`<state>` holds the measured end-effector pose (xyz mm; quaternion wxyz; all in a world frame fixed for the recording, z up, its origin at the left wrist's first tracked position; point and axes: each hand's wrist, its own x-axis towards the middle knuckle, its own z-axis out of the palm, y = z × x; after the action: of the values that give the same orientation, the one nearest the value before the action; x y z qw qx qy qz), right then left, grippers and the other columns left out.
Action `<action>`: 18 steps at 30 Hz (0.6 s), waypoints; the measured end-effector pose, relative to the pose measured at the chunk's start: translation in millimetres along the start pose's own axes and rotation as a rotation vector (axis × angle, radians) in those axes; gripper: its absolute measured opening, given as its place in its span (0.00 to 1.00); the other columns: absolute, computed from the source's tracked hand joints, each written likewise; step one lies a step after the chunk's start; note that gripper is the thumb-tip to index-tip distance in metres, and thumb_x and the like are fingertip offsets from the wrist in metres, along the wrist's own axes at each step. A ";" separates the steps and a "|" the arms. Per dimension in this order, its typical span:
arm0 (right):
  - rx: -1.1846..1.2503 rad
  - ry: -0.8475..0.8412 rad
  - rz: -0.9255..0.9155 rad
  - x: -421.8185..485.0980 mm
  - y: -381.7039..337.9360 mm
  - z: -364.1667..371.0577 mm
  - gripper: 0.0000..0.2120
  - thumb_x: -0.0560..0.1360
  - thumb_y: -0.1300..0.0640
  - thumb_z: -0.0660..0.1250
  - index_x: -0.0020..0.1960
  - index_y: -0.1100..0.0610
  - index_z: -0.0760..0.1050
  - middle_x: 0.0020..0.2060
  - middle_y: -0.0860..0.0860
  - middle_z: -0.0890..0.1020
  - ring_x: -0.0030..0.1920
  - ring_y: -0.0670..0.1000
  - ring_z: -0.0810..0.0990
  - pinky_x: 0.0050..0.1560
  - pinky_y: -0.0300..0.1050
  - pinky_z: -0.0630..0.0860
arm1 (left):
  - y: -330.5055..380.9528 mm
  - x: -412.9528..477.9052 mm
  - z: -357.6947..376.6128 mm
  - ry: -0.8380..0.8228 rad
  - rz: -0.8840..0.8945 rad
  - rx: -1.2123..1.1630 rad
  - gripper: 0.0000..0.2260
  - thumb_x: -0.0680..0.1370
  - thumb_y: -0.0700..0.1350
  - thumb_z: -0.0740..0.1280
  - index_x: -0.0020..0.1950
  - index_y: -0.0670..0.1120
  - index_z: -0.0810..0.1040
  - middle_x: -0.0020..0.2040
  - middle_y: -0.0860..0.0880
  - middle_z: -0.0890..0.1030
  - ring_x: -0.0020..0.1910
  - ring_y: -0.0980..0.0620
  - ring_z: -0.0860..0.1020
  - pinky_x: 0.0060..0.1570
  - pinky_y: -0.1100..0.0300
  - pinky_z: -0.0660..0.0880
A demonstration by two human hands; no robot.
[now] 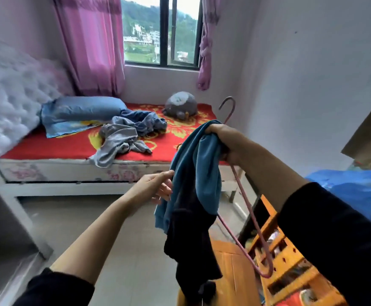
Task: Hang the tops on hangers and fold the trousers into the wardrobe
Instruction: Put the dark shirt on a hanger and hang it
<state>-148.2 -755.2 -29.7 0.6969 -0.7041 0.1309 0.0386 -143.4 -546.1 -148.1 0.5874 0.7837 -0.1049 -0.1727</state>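
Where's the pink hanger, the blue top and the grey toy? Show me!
pink hanger [250, 212], head view, on its long straight side.
blue top [209, 173], head view, on the middle of the draped cloth.
grey toy [181, 104], head view, on its round back.

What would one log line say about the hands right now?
step: hanging top | right hand: grips blue top and pink hanger | left hand: at top's edge, grip unclear | bed: grey clothes waiting
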 end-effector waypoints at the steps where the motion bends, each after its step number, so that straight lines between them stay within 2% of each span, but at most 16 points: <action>1: 0.000 0.025 -0.004 8.8 -2.8 14.3 0.06 0.76 0.56 0.62 0.42 0.56 0.73 0.30 0.52 0.80 0.26 0.48 0.78 0.23 0.37 0.73 | -3.9 -4.9 -12.1 -0.103 -0.004 -0.016 0.23 0.67 0.67 0.67 0.46 0.49 0.80 0.44 0.49 0.83 0.42 0.54 0.82 0.47 0.56 0.76; 4: -0.015 0.100 0.002 31.3 -9.2 52.5 0.04 0.76 0.56 0.62 0.44 0.55 0.74 0.34 0.53 0.80 0.33 0.50 0.79 0.24 0.38 0.75 | -13.6 -11.2 -42.4 -0.254 0.092 0.086 0.31 0.62 0.66 0.73 0.62 0.59 0.70 0.57 0.53 0.78 0.55 0.57 0.78 0.55 0.58 0.77; 6: -0.021 0.120 0.024 41.7 -10.2 72.8 0.04 0.77 0.57 0.63 0.44 0.56 0.74 0.35 0.53 0.80 0.34 0.51 0.78 0.23 0.38 0.75 | -16.3 -14.5 -56.0 -0.237 0.153 0.189 0.40 0.60 0.63 0.77 0.66 0.65 0.60 0.62 0.55 0.70 0.59 0.59 0.74 0.51 0.68 0.76; 7: -0.022 0.123 0.032 45.7 -9.9 81.5 0.05 0.77 0.57 0.63 0.44 0.56 0.75 0.35 0.54 0.80 0.34 0.51 0.78 0.22 0.38 0.74 | -17.6 -16.3 -60.4 -0.201 0.190 0.262 0.41 0.59 0.63 0.77 0.65 0.66 0.57 0.62 0.56 0.68 0.59 0.61 0.72 0.48 0.72 0.74; 8: -0.020 0.123 0.038 49.1 -9.5 90.0 0.05 0.77 0.57 0.63 0.44 0.56 0.75 0.35 0.54 0.80 0.34 0.51 0.79 0.22 0.38 0.74 | -20.3 -17.9 -64.5 -0.150 0.226 0.342 0.41 0.60 0.63 0.77 0.64 0.65 0.56 0.62 0.55 0.67 0.59 0.61 0.71 0.47 0.73 0.73; 9: -0.015 0.125 0.043 52.2 -8.8 98.2 0.05 0.77 0.57 0.63 0.44 0.57 0.75 0.35 0.54 0.80 0.34 0.50 0.79 0.22 0.38 0.74 | -23.3 -19.2 -68.5 -0.093 0.252 0.429 0.38 0.61 0.64 0.75 0.63 0.62 0.56 0.62 0.54 0.67 0.58 0.59 0.72 0.50 0.70 0.73; 11: 0.012 0.134 0.048 57.6 -8.0 112.9 0.06 0.77 0.58 0.62 0.43 0.57 0.74 0.33 0.54 0.79 0.27 0.48 0.79 0.21 0.35 0.72 | -28.5 -20.4 -75.1 0.014 0.261 0.611 0.35 0.63 0.67 0.71 0.61 0.57 0.59 0.60 0.53 0.70 0.56 0.55 0.73 0.55 0.58 0.75; 13: 0.066 0.141 0.051 63.6 -9.0 125.3 0.07 0.78 0.58 0.61 0.41 0.58 0.73 0.30 0.53 0.75 0.18 0.45 0.73 0.18 0.32 0.66 | -31.3 -19.9 -80.1 0.086 0.252 0.741 0.32 0.64 0.69 0.68 0.59 0.54 0.62 0.55 0.53 0.72 0.53 0.53 0.74 0.53 0.53 0.75; 14: 0.086 0.137 0.056 66.3 -10.5 130.7 0.08 0.78 0.59 0.61 0.41 0.58 0.72 0.30 0.52 0.74 0.17 0.45 0.70 0.17 0.32 0.64 | -30.8 -20.1 -82.3 0.120 0.262 0.789 0.31 0.65 0.69 0.67 0.58 0.53 0.63 0.53 0.53 0.71 0.51 0.53 0.74 0.50 0.52 0.76; 16: 0.105 0.113 0.064 70.9 -14.3 142.8 0.08 0.78 0.59 0.59 0.41 0.58 0.72 0.29 0.52 0.71 0.18 0.45 0.66 0.16 0.33 0.61 | -31.4 -17.6 -87.9 0.196 0.309 0.889 0.26 0.68 0.66 0.67 0.55 0.51 0.65 0.50 0.52 0.71 0.50 0.50 0.74 0.47 0.51 0.75; 18: 0.099 0.078 0.066 74.1 -19.0 153.8 0.10 0.79 0.59 0.59 0.39 0.58 0.71 0.27 0.51 0.69 0.17 0.44 0.64 0.16 0.33 0.60 | -28.5 -14.8 -97.2 0.246 0.373 0.935 0.16 0.73 0.58 0.65 0.52 0.49 0.68 0.49 0.50 0.75 0.49 0.48 0.76 0.46 0.52 0.75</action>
<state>-52.7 -612.5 -32.7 0.7234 -0.6651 0.1831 0.0277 -119.8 -446.5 -148.9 0.2034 0.9448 -0.2390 0.0939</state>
